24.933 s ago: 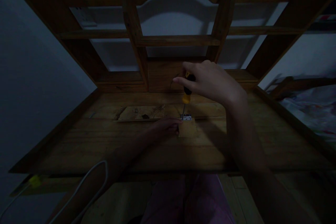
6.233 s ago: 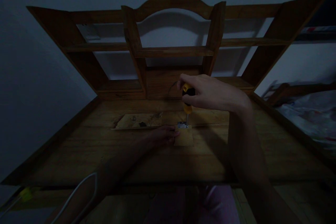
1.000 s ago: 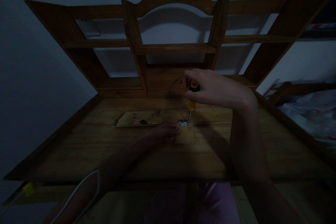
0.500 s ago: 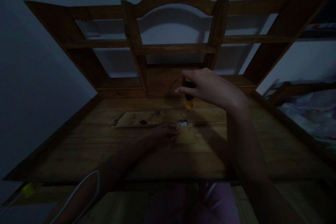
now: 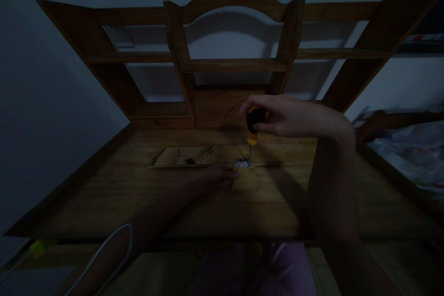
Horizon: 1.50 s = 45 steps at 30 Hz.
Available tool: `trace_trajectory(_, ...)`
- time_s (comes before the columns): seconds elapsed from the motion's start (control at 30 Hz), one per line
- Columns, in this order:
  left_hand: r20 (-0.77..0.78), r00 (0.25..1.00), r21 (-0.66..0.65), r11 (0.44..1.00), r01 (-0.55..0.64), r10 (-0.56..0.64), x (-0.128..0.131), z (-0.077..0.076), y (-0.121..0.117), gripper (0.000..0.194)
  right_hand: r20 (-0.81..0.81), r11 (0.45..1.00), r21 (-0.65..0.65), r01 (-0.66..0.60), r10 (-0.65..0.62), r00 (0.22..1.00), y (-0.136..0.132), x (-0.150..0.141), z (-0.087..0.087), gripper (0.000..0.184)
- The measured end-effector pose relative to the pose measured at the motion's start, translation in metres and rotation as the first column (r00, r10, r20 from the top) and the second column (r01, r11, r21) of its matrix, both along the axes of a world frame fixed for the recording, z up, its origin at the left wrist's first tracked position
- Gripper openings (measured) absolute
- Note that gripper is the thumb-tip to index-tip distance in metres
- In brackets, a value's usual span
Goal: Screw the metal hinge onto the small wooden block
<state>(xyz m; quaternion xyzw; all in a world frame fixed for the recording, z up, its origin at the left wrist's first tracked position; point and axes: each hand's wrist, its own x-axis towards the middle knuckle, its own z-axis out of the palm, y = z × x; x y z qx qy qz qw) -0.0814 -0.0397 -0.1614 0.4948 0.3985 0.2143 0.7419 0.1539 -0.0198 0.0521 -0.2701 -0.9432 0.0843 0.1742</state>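
A screwdriver (image 5: 254, 122) with a black and yellow handle stands nearly upright in my right hand (image 5: 277, 113), whose fingers wrap around the handle from above. Its metal shaft reaches down to the right end of a small silver hinge (image 5: 242, 163). The hinge lies along the far edge of a small, pale wooden block (image 5: 244, 180) on the desk. My left hand (image 5: 220, 175) rests low at the left side of that block, its fingers closed against it near the hinge. Dim light hides the exact contact of the tip.
A longer wooden strip (image 5: 187, 156) with dark damaged patches lies left of the hinge on the wooden desktop (image 5: 114, 194). Behind rises a wooden shelf unit (image 5: 232, 64). A white cord (image 5: 129, 240) loops over my left forearm. Plastic bags (image 5: 412, 148) lie at the right.
My right hand has turned around the screwdriver handle, and its wrist and forearm have swung outward to the right. The left hand and the hinge stay in place.
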Motion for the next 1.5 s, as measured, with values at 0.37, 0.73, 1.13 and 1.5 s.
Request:
trace_trajectory(0.37,-0.052,0.999,0.020,1.000,0.012,-0.011,-0.001,0.007,-0.002,0.047,0.019,0.912,0.144,0.384,-0.390,0.921,-0.003,-0.016,-0.008,0.037)
trace_trajectory(0.73,0.021,1.000,-0.016,1.000,-0.016,0.016,-0.001,-0.003,0.002,0.042,-0.026,0.996,0.077,0.051,-0.049,0.998,-0.005,-0.016,-0.002,0.030)
trace_trajectory(1.13,-0.015,1.000,-0.007,1.000,-0.012,0.012,0.000,0.002,0.000,0.044,0.012,0.807,0.311,0.503,-0.532,0.846,-0.003,-0.023,-0.009,0.050)
trace_trajectory(1.5,0.003,0.998,-0.037,0.998,-0.055,0.055,0.001,0.002,0.000,0.042,-0.018,0.976,0.080,0.200,-0.200,0.980,-0.007,-0.008,0.001,0.032)
